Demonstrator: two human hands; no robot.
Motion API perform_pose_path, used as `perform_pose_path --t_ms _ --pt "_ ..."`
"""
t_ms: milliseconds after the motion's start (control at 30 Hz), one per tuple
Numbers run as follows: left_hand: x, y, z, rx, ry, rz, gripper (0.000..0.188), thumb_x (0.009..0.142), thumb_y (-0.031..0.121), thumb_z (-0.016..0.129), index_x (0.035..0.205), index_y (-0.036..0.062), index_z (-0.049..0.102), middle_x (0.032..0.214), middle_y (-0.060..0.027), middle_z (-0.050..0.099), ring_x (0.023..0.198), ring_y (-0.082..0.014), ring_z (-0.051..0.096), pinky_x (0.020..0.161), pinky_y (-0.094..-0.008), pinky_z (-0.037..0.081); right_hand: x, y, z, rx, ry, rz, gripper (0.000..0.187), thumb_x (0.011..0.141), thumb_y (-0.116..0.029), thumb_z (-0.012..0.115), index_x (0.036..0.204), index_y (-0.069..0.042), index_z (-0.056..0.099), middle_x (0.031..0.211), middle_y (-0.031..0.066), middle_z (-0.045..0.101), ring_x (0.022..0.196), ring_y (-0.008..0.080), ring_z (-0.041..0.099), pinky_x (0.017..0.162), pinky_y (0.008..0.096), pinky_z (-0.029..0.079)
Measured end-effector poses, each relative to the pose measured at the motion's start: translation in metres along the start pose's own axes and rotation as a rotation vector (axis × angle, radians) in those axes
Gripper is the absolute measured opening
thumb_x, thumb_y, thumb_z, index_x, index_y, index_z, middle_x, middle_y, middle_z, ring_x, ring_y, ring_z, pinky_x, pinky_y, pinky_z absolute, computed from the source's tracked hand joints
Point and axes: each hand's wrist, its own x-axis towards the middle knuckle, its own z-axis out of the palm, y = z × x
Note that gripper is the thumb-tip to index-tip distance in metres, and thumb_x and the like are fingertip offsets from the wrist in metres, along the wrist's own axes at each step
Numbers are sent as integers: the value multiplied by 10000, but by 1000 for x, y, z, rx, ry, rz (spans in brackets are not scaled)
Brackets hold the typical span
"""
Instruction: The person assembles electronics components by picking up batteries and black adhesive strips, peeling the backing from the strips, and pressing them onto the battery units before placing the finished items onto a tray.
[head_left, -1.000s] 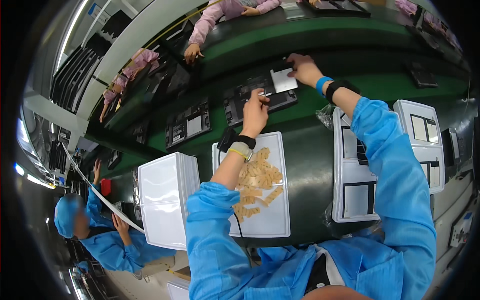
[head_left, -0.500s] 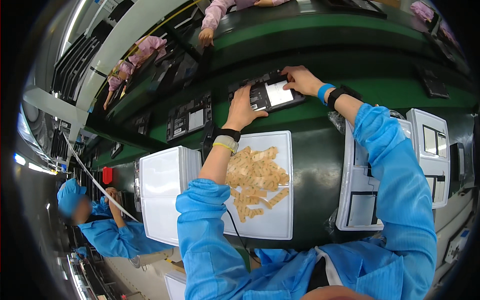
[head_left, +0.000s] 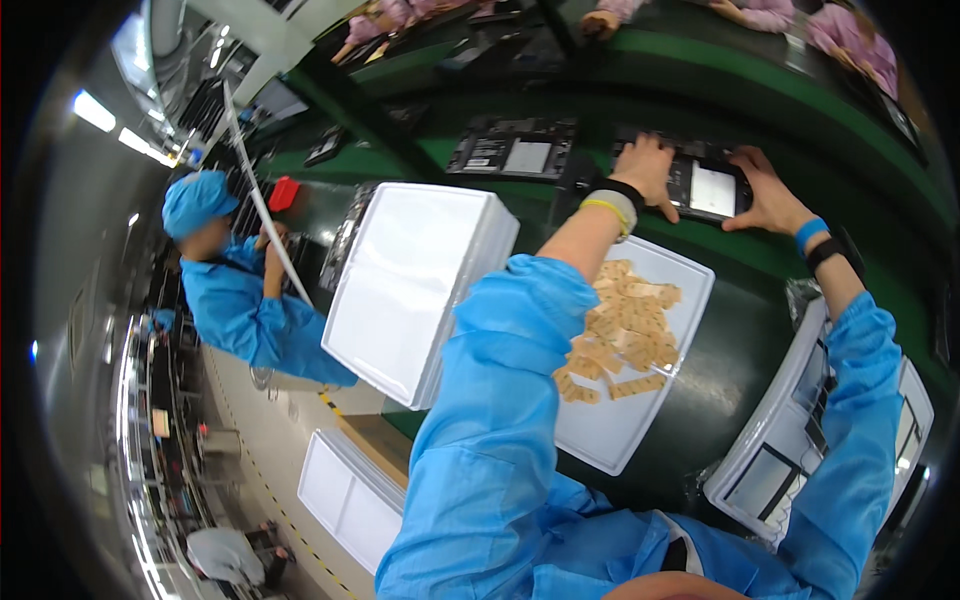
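A flat black electronic unit with a white rectangle (head_left: 713, 190) lies on the green conveyor between my two hands. My left hand (head_left: 646, 173) is closed on its left end, the thumb along the near edge. The right end is gripped by my right hand (head_left: 768, 192), with fingers on the far corner and the thumb at the near one. Nearer to me sits a white tray (head_left: 615, 435). Tan, perforated strips (head_left: 628, 325) are heaped on it. My left forearm reaches over the tray's left side.
Left of the tray rises a stack of white trays (head_left: 405, 275). A similar black unit (head_left: 482, 150) rests on the conveyor further left. At right are trays holding panels (head_left: 765, 480), partly behind my right arm. A co-worker in blue (head_left: 245, 300) works near a red bin (head_left: 284, 193).
The head view has swung left, so the bench things appear further right and tilted. Both hands stay on the ends of the black unit.
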Motion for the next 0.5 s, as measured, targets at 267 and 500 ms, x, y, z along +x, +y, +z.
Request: perform_pose_path --t_ms 267,500 --pt "-7 -19 20 24 14 16 1211 637 851 747 1555 100 498 1690 -251 259 1594 -447 133 1290 -573 148 -3 -13 0 -371 -142 39 1080 811 -641 777 1524 92 430 1639 304 264 1469 483 362 1244 533 316" --pt "-20 -31 62 -95 204 183 993 862 757 639 1572 84 466 1665 -170 382 1560 -366 303 1265 -562 238 9 -35 32 -480 -89 -78 1058 903 -592 705 1609 60 264 1628 319 317 1502 488 328 1253 538 283"
